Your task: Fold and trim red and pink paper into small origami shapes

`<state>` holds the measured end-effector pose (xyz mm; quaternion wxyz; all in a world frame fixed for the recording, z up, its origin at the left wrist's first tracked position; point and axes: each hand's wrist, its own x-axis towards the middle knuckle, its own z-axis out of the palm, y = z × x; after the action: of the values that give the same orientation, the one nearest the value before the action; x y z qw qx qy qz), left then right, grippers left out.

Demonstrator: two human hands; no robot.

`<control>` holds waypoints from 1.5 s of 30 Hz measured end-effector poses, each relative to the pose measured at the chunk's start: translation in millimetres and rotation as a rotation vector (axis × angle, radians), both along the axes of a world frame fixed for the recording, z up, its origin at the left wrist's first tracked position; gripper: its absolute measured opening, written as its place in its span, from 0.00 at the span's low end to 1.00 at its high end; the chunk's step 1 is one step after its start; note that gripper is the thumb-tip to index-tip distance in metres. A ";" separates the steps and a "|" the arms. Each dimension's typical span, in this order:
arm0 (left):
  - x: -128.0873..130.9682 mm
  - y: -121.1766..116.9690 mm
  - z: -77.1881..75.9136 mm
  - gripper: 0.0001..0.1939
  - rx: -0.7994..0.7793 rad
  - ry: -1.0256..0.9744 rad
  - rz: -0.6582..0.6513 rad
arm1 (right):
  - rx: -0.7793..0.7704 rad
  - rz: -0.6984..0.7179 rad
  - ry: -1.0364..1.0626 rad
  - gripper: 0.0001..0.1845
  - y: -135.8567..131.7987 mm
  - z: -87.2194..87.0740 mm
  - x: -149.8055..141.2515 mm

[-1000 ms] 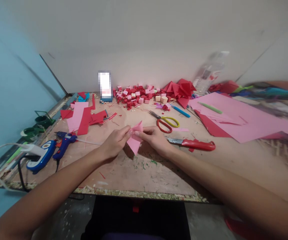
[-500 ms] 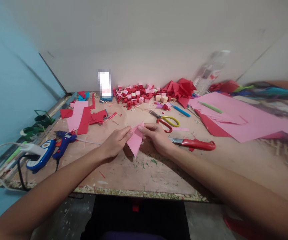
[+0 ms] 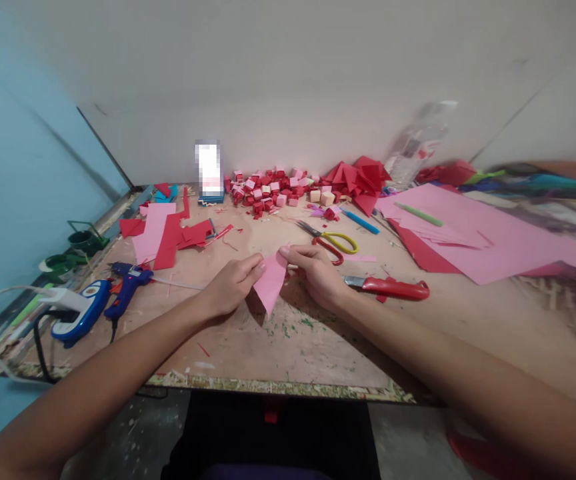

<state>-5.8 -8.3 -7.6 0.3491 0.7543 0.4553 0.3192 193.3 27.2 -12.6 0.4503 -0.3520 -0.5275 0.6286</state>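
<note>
Both my hands hold a small folded piece of pink paper (image 3: 270,285) above the middle of the wooden table (image 3: 288,347). My left hand (image 3: 231,285) pinches its left edge with closed fingers. My right hand (image 3: 314,273) pinches its upper right corner, thumb on top. The paper's point hangs down toward the table.
Red-and-yellow scissors (image 3: 331,243) and a red utility knife (image 3: 391,287) lie just right of my hands. A blue glue gun (image 3: 123,280) and a power strip (image 3: 75,310) sit at the left. Small red and pink paper cubes (image 3: 273,190), paper sheets (image 3: 473,237) and a plastic bottle (image 3: 418,143) fill the back.
The pink paper's raised upper flap has been pressed down flat into a narrower pointed shape. My right hand's fingers shifted up to the top corner.
</note>
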 end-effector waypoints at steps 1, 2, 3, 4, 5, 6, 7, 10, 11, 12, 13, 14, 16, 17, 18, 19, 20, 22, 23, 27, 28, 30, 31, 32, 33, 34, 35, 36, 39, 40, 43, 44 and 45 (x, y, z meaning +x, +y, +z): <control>0.0 0.3 -0.5 0.17 -0.003 0.002 -0.003 | -0.005 -0.008 0.010 0.24 -0.1 0.5 -0.1; -0.1 0.6 -1.0 0.17 -0.005 0.005 -0.006 | -0.011 -0.018 0.018 0.23 -0.1 0.9 -0.1; -0.3 1.0 -1.6 0.17 -0.004 0.008 -0.009 | -0.018 -0.026 0.025 0.22 0.0 1.1 -0.1; -0.5 1.4 -2.2 0.17 -0.002 0.013 -0.013 | -0.026 -0.030 0.034 0.21 0.2 1.0 0.0; -0.6 1.7 -2.7 0.17 0.000 0.017 -0.015 | -0.033 -0.031 0.043 0.20 0.5 0.8 0.2; -0.8 2.0 -3.0 0.17 0.000 0.019 -0.018 | -0.039 -0.030 0.053 0.20 0.8 0.3 0.3; -0.8 2.1 -3.2 0.17 -0.002 0.021 -0.020 | -0.046 -0.029 0.063 0.19 1.2 -0.3 0.4; -0.8 2.2 -2.9 0.17 -0.016 0.019 -0.027 | -0.071 -0.058 0.080 0.17 2.0 -2.3 0.4; -0.6 2.2 -2.7 0.17 -0.018 0.017 -0.028 | -0.080 -0.075 0.079 0.16 2.2 -2.6 0.2; -0.5 2.2 -2.3 0.17 -0.020 0.014 -0.029 | -0.092 -0.091 0.078 0.15 2.1 -2.7 -0.2; -0.3 2.2 -2.0 0.17 -0.021 0.011 -0.027 | -0.105 -0.106 0.082 0.15 1.8 -2.4 -0.9; 0.0 2.2 -1.6 0.17 -0.020 0.009 -0.025 | -0.119 -0.120 0.093 0.14 1.4 -1.9 -1.9; 0.4 2.2 -0.9 0.17 -0.020 0.012 -0.023 | -0.145 -0.151 0.132 0.12 -0.5 -0.6 -4.7; 0.5 2.2 -0.7 0.17 -0.019 0.015 -0.023 | -0.154 -0.169 0.154 0.12 -1.8 0.0 -6.3; 0.7 2.1 -0.5 0.17 -0.019 0.018 -0.026 | -0.162 -0.183 0.168 0.11 -3.3 0.5 -8.0; 0.8 2.0 -0.3 0.17 -0.019 0.020 -0.029 | -0.170 -0.197 0.173 0.11 -5.0 0.9 -9.7; 0.8 1.8 0.1 0.17 -0.019 0.020 -0.032 | -0.175 -0.211 0.169 0.10 -6.6 1.2 -11.1; 0.9 1.3 1.4 0.17 -0.017 0.014 -0.036 | -0.172 -0.242 0.149 0.10 -9.1 1.9 -12.6; 0.9 1.0 2.5 0.18 -0.016 0.010 -0.038 | -0.164 -0.260 0.141 0.10 -9.5 2.7 -12.4; -0.4 0.4 6.2 0.18 -0.015 -0.005 -0.020 | -0.128 -0.363 0.132 0.09 -2.1 9.5 -4.0; -0.9 0.7 6.3 0.19 -0.017 -0.013 -0.005 | -0.112 -0.382 0.127 0.09 1.2 11.4 -0.8; -1.8 1.6 5.1 0.19 -0.023 -0.046 0.025 | -0.086 -0.378 0.106 0.10 6.6 13.5 4.4; -2.1 2.2 3.9 0.19 -0.030 -0.071 0.038 | -0.086 -0.349 0.091 0.12 7.8 13.4 5.7; -2.2 2.8 2.6 0.19 -0.038 -0.099 0.050 | -0.092 -0.307 0.070 0.16 7.7 12.4 5.8; -2.1 3.2 1.3 0.19 -0.045 -0.128 0.062 | -0.099 -0.247 0.042 0.19 6.3 10.6 4.9; -1.9 3.4 0.1 0.19 -0.052 -0.158 0.075 | -0.097 -0.171 0.000 0.23 3.9 8.5 3.2; -1.7 3.4 -0.8 0.19 -0.060 -0.187 0.090 | -0.079 -0.086 -0.055 0.25 0.9 6.3 1.0; -1.3 3.2 -1.4 0.19 -0.069 -0.214 0.104 | -0.045 -0.008 -0.119 0.27 -2.2 4.2 -1.1; -0.6 2.0 -1.3 0.20 -0.102 -0.273 0.126 | 0.073 0.127 -0.274 0.28 -8.5 0.2 -5.0; -0.5 1.6 -0.8 0.20 -0.110 -0.282 0.125 | 0.094 0.136 -0.291 0.29 -9.1 -0.5 -5.2; -0.6 1.2 0.8 0.20 -0.094 -0.278 0.119 | 0.084 0.147 -0.262 0.30 -8.0 -2.3 -4.3; -0.7 1.4 1.2 0.20 -0.079 -0.269 0.120 | 0.068 0.158 -0.243 0.30 -7.4 -2.9 -4.1; -1.0 1.7 1.4 0.20 -0.061 -0.259 0.123 | 0.053 0.170 -0.225 0.30 -7.0 -3.5 -3.9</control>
<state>-6.8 -6.6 -6.3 0.4073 0.6666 0.4613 0.4207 189.4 20.2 -16.1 0.3424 -0.3625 -0.6189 0.6069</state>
